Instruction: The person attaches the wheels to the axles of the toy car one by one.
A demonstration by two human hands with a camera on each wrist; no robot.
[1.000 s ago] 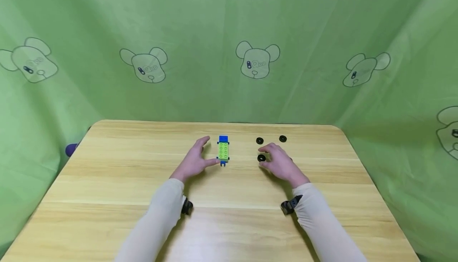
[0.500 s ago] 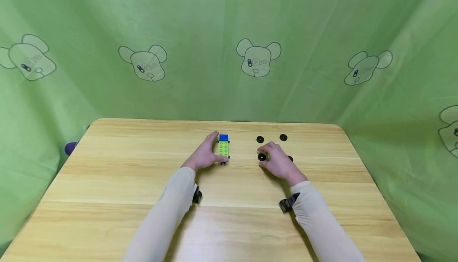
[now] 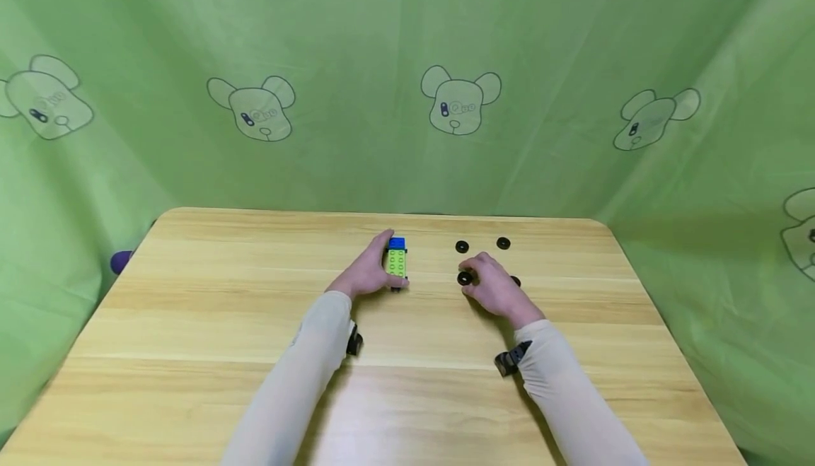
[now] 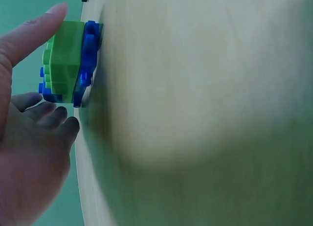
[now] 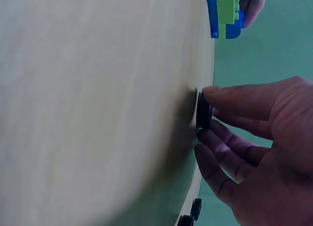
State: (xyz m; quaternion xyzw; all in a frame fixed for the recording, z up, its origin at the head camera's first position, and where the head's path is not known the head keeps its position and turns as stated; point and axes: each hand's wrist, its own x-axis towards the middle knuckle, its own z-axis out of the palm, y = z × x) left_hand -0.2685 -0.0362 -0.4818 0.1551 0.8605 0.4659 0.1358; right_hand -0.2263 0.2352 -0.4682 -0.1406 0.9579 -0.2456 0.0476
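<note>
A toy block car, lime green with studs on a blue base and a blue block at its far end, sits on the table. Small dark axle stubs stick out at its sides. My left hand holds it lengthwise, thumb across the near end and fingertips by the blue far end. In the left wrist view the thumb overlaps the green block. To the right, my right hand pinches a black wheel at its edges, thumb on one side and fingers on the other, close to the tabletop.
Two more black wheels, a left one and a right one, lie beyond the right hand. Another wheel shows partly behind that hand. A green curtain hangs behind the wooden table.
My left hand has moved right and forward, bringing its thumb across the toy block car's near end. The right hand has stayed at the same wheel, its fingers drawn slightly closer.
</note>
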